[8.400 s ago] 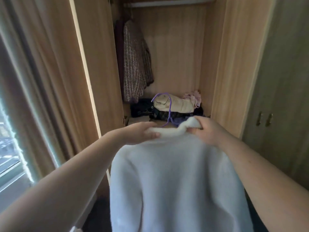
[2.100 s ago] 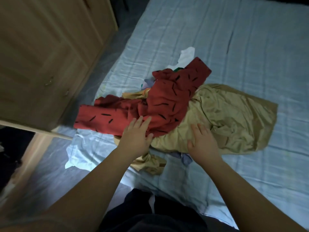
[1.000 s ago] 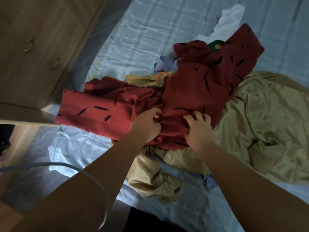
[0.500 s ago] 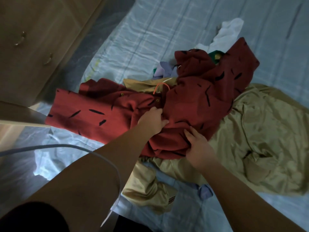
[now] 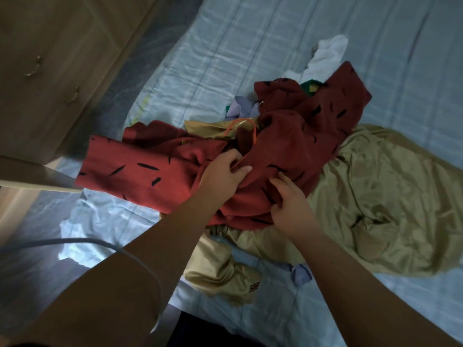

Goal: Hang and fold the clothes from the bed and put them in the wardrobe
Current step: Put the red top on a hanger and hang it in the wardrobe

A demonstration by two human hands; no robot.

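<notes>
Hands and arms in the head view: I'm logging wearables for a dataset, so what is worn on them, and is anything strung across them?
No sleeves show: the left forearm and right forearm are bare to the frame edge. The left hand and right hand have no gloves, and no ring or watch shows. A thin pale grey cable arcs across the left forearm.
</notes>
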